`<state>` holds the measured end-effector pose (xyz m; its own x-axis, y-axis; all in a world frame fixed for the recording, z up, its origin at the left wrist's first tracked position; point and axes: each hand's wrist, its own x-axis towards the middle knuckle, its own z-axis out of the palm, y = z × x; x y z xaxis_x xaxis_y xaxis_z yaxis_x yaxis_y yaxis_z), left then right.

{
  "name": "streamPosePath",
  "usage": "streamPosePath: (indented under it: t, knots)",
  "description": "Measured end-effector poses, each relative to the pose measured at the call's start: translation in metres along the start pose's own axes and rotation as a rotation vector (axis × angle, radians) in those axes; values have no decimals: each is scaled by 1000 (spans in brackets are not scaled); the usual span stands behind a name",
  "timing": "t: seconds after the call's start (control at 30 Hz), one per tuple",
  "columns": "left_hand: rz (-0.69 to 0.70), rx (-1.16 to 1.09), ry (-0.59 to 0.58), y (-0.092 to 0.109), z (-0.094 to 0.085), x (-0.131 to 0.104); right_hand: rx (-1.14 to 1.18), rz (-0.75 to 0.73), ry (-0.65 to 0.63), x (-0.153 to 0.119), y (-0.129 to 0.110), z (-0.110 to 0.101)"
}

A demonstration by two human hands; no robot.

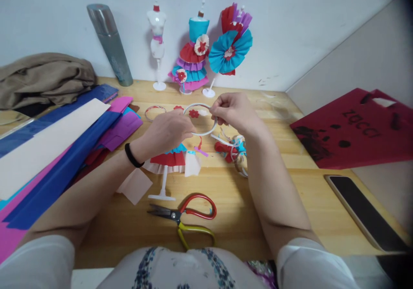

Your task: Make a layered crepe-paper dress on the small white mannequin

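Between my hands is a thin white ring [200,133] that looks like a narrow roll of tape, held up above the table. My left hand [169,129] grips its left edge, with the fingertips partly hidden. On the other side, my right hand [234,111] pinches the right edge between thumb and fingers. Below my left hand a small dress form wears a skirt of blue, red and pale crepe paper [167,163]; its top is covered by the hand. Scissors [176,215] with one red and one yellow handle lie nearest my body, blades pointing left.
Three dress forms stand by the wall: one nearly bare [157,26], two in paper ruffles [193,52] and rosettes [229,50]. A flask [112,52] stands left of them. Crepe paper sheets [48,151] fill the left. A red bag [358,129] and a phone [364,211] are right.
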<state>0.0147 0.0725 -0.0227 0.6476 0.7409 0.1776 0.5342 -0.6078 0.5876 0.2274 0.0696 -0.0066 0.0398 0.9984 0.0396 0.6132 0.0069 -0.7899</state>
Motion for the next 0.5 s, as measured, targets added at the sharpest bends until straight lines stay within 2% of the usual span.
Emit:
streamPosePath:
  t: [0.07, 0.13, 0.2, 0.37, 0.43, 0.5]
  knots:
    - [50, 96, 26, 0, -5, 0, 135, 13, 41, 1, -1, 0]
    - [31, 75, 119, -2, -9, 1, 263, 23, 25, 0, -2, 2]
    - [-9, 32, 207, -5, -11, 0, 377, 39, -70, -2, -4, 6]
    - [-48, -2, 325, -9, -15, 0, 589, 66, -345, -11, -14, 29]
    - [-56, 18, 360, -8, -21, -2, 612, 35, -339, -15, -19, 33]
    - [-52, 23, 371, -6, -32, -5, 568, -20, -258, -21, -24, 28]
